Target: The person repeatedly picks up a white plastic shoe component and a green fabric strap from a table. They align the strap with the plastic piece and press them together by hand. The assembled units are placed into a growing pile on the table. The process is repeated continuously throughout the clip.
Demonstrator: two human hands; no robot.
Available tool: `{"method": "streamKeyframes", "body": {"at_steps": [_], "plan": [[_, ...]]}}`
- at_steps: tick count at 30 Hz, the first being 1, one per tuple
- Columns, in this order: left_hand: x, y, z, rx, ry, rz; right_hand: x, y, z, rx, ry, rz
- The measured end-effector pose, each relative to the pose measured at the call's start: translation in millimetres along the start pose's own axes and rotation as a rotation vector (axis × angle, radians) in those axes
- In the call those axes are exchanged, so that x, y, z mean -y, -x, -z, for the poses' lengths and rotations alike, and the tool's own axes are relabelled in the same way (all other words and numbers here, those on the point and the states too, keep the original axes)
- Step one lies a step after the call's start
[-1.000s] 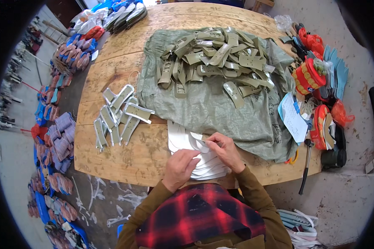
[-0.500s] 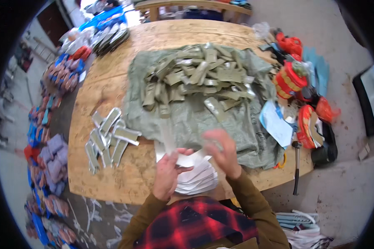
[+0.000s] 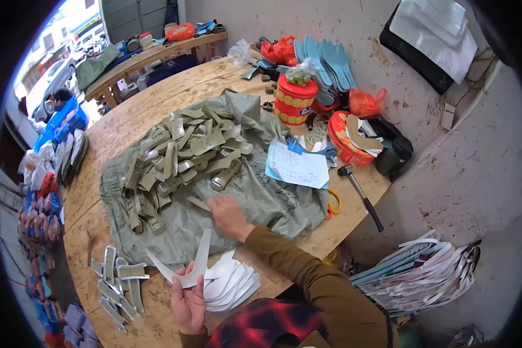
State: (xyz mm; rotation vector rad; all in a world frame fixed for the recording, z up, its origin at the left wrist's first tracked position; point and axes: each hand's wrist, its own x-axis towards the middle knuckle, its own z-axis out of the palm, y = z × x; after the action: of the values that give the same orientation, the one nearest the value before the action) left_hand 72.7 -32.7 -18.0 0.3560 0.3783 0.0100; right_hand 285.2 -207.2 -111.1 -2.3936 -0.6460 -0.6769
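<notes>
White and curved, a strip (image 3: 187, 279) is pinched at its middle between the thumb and fingers of the left hand (image 3: 187, 303); gripped there, both ends are free, probably so that neither gets creased. The right hand (image 3: 229, 216) reaches over the green sack (image 3: 258, 209), its fingers curled at the end of an olive piece (image 3: 198, 203); I cannot tell whether they have closed on it.

Just right of the left hand, more white strips (image 3: 232, 287) lie fanned on the wooden table (image 3: 81, 232), an arrangement that likely makes single ones easy to lift. Beyond the right hand, the heap of olive pieces (image 3: 185, 145) sits on the sack, which presumably keeps it off the wood. White-edged pieces (image 3: 119, 287) form a separate cluster to the left, seemingly set apart on purpose.

Farther out, a hammer (image 3: 362, 198) lies with its handle past the table edge, handy to grab. Among the containers, a tall red tin (image 3: 294, 104) stands upright with a clear bag (image 3: 299, 75) of something green on top; its inside is hidden. Tan curved pieces (image 3: 362, 134) rest in or across a low red tin (image 3: 341, 142). Near it, a knotted red bag (image 3: 366, 103) and a dark green canister (image 3: 395, 156) hide their contents.
</notes>
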Motion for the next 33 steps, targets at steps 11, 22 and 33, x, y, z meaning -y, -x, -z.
{"method": "streamKeyframes", "body": {"at_steps": [11,22,33], "plan": [[-1,6,2,0.037,0.196,0.052,18,3,114,0.095,-0.317,-0.139],[0,17,2,0.069,0.321,0.102,11,31,52,0.046,-0.336,-0.199],[22,2,-11,0.028,0.176,0.092,-4,53,32,-0.248,-0.861,-0.656]]}}
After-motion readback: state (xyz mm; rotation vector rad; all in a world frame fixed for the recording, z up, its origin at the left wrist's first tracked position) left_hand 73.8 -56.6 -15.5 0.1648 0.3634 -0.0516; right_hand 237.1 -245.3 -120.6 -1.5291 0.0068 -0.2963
